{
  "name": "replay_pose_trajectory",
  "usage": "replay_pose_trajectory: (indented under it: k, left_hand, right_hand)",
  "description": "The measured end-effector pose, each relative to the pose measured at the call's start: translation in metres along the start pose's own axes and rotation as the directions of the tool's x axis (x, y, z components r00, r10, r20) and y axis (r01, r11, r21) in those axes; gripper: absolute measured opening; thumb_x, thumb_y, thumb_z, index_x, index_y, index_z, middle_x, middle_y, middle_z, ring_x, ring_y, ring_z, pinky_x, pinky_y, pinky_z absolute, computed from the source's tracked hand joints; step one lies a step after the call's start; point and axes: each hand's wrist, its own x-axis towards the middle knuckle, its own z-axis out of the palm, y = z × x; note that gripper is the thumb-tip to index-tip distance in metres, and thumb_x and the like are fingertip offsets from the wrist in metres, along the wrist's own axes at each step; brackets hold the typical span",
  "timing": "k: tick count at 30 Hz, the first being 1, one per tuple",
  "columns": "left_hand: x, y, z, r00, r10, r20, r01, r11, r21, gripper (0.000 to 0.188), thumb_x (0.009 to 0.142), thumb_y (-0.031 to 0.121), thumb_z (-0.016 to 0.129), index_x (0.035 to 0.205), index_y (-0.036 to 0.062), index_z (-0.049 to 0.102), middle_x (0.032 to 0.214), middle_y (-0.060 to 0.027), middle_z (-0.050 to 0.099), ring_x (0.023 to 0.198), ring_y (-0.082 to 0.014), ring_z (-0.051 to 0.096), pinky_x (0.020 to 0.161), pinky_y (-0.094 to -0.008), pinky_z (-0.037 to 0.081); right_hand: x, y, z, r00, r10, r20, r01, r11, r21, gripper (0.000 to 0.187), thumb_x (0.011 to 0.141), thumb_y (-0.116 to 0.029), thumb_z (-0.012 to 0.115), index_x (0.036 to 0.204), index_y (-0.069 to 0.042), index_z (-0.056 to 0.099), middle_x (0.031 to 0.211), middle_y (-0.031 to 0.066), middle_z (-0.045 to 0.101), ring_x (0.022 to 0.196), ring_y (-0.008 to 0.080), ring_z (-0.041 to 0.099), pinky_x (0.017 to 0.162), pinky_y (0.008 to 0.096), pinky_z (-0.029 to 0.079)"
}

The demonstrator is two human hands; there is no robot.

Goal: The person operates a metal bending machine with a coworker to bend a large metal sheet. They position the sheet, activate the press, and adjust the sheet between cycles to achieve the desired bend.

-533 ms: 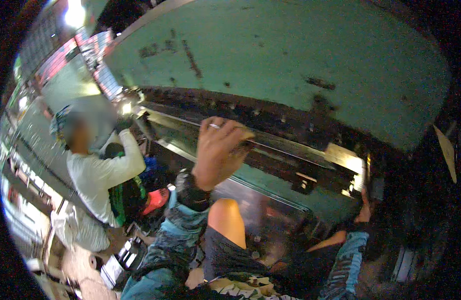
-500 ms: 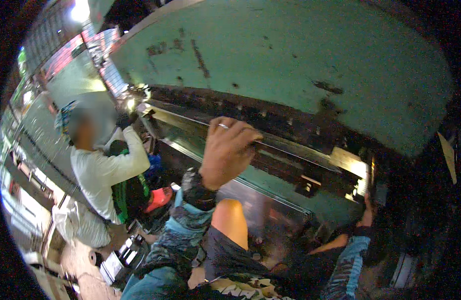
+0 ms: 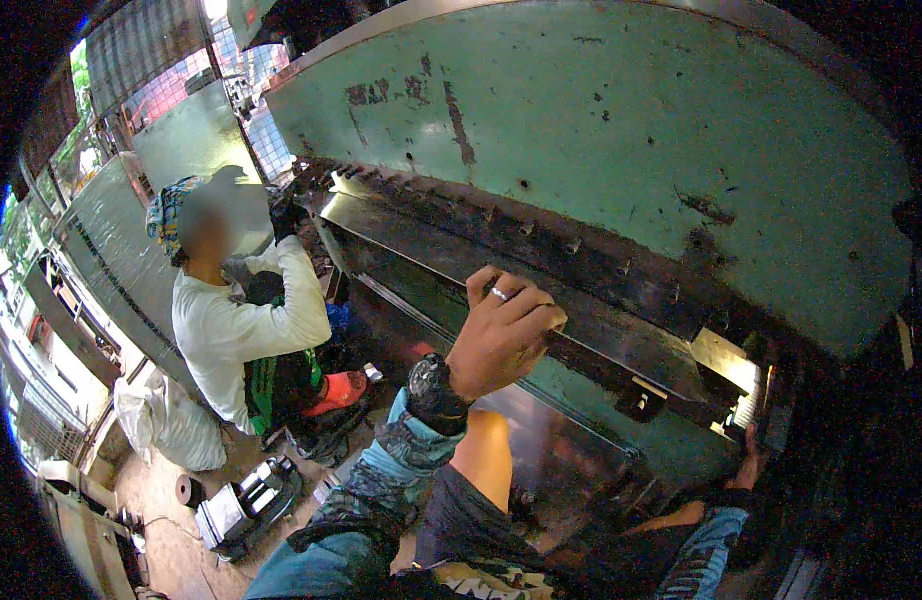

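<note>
A long, dark metal sheet point(image 3: 431, 245) lies in the gap under the big green panel of a press-brake-like machine point(image 3: 601, 130). My left hand point(image 3: 506, 335), with a ring and a dark wristband, has its fingers curled over the sheet's near edge around the middle. The fingertips are partly hidden. At the machine's right end, my right hand point(image 3: 749, 465) reaches up beside a brightly lit metal part point(image 3: 729, 362). Its fingers are dim and small, so I cannot make out whether they grip anything.
On the left a co-worker point(image 3: 256, 310) in a white long-sleeved top sits by the machine's far end, a gloved hand raised to it. A white sack point(image 3: 171, 425), a roll point(image 3: 188, 490) and a black-and-silver device point(image 3: 249, 505) stand on the floor. My bare knee point(image 3: 484, 465) is close below the sheet.
The view has shifted, so machine and co-worker sit further right in the picture. More of the sheet's upper face shows now. My left hand stays at its edge, my right at the machine's end.
</note>
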Motion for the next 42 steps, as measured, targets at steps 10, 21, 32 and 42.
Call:
replay_pose_trajectory:
  k: [10,21,32,42]
  left_hand:
    - [-0.047,0.02,0.001,0.999,-0.05,-0.023,0.05,0.999,0.016,0.039,0.07,0.013,0.077,0.108,0.0186,0.071,0.109,0.0018,0.069,0.103,-0.0231,0.06,0.097,-0.0471,0.035]
    - [-0.118,0.046,0.008,0.984,-0.156,0.085,0.16,0.986,-0.04,0.04,0.073,0.012,0.074,0.113,0.0119,0.072,0.117,-0.0048,0.068,0.106,-0.0274,0.06,0.1,-0.0484,0.035]
    - [-0.144,0.055,0.025,0.978,-0.207,0.029,0.207,0.978,-0.002,0.028,0.078,0.008,0.079,0.104,0.0135,0.072,0.112,-0.0023,0.069,0.1,-0.0247,0.062,0.095,-0.0448,0.039]
    - [-0.153,0.056,0.025,0.97,-0.224,0.094,0.226,0.974,-0.012,0.024,0.081,0.018,0.072,0.105,0.013,0.072,0.113,-0.0029,0.068,0.101,-0.0265,0.059,0.093,-0.0451,0.039]
  right_hand:
    - [-0.003,-0.003,0.004,0.954,0.193,0.229,-0.234,0.958,0.165,0.066,0.089,-0.045,0.076,0.137,-0.003,0.059,0.136,0.0125,0.062,0.116,0.029,0.063,0.1,0.0423,0.051]
    - [-0.013,-0.003,0.017,0.997,-0.038,-0.063,0.04,0.999,0.02,0.057,0.09,-0.045,0.076,0.128,-0.004,0.066,0.123,0.0104,0.071,0.104,0.0281,0.069,0.094,0.0428,0.056]
    - [-0.019,-0.016,0.027,0.992,0.082,-0.099,-0.057,0.97,0.236,0.084,0.082,-0.02,0.086,0.151,-0.013,0.039,0.131,0.0124,0.062,0.104,0.0301,0.068,0.082,0.043,0.06]
    - [-0.013,-0.009,0.025,0.982,-0.01,-0.188,0.043,0.984,0.173,0.079,0.082,-0.017,0.086,0.147,-0.013,0.041,0.129,0.013,0.063,0.1,0.0309,0.069,0.079,0.0462,0.06]
